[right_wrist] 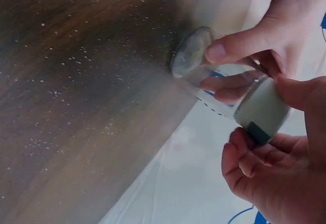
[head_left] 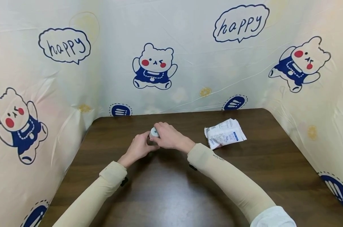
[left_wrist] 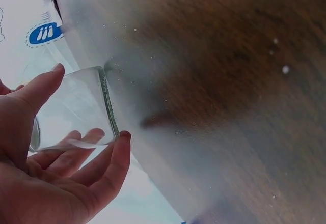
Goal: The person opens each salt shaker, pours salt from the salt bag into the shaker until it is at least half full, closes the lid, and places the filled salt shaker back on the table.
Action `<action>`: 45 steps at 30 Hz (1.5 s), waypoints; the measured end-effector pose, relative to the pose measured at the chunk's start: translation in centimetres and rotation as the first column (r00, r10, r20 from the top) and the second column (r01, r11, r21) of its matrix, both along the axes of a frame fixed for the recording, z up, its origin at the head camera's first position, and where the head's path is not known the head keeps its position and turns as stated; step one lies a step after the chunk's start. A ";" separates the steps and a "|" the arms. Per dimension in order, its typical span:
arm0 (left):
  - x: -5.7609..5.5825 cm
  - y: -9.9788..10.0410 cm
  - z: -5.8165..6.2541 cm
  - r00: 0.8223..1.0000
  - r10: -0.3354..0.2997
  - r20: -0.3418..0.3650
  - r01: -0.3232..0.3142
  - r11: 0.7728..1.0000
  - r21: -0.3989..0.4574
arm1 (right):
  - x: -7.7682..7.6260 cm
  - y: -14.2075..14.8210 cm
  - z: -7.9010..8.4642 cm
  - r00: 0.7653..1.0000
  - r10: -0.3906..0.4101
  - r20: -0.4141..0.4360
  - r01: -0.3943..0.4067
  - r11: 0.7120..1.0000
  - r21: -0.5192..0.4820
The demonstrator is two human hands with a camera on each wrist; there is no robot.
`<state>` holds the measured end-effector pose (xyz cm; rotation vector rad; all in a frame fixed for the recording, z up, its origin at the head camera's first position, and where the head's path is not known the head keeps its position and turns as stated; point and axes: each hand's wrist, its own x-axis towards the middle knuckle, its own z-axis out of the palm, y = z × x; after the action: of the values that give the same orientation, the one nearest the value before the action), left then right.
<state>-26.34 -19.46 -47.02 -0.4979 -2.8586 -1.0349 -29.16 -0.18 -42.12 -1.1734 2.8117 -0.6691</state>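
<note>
A clear glass jar (left_wrist: 74, 109) with a pale lid (right_wrist: 262, 111) is between both hands, near the back of the table. In the head view mainly the round lid top (head_left: 154, 132) shows. My left hand (head_left: 137, 146) holds the jar's glass body, thumb on one side and fingers on the other. With thumb and curled fingers, my right hand (head_left: 172, 137) grips the lid at its edge. A dark square patch marks the lid in the right wrist view. The jar's ribbed base is at the tabletop, and I see no contents in it.
A white printed packet (head_left: 226, 134) lies on the brown wooden table (head_left: 165, 195), right of the hands. Patterned cloth (head_left: 185, 56) with bears hangs behind the table and along both sides.
</note>
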 end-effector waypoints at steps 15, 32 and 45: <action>0.2 0.1 -0.3 0.999 -0.023 -0.032 0.024 1.000 0.017 | 0.7 -0.6 -0.1 0.984 -0.177 -0.017 0.176 0.982 -0.064; 0.2 0.0 0.0 1.000 0.007 -0.002 -0.007 1.000 0.006 | 0.3 -0.4 0.3 0.999 -0.019 -0.049 0.020 1.000 0.015; 0.2 -0.1 -0.2 1.000 -0.003 0.005 0.003 0.999 0.040 | 0.4 -0.5 -0.1 0.987 -0.146 -0.061 0.146 0.989 -0.007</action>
<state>-26.17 -19.55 -47.24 -0.4972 -2.8362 -1.0935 -28.75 -0.71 -42.20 -1.0124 2.9718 -0.6560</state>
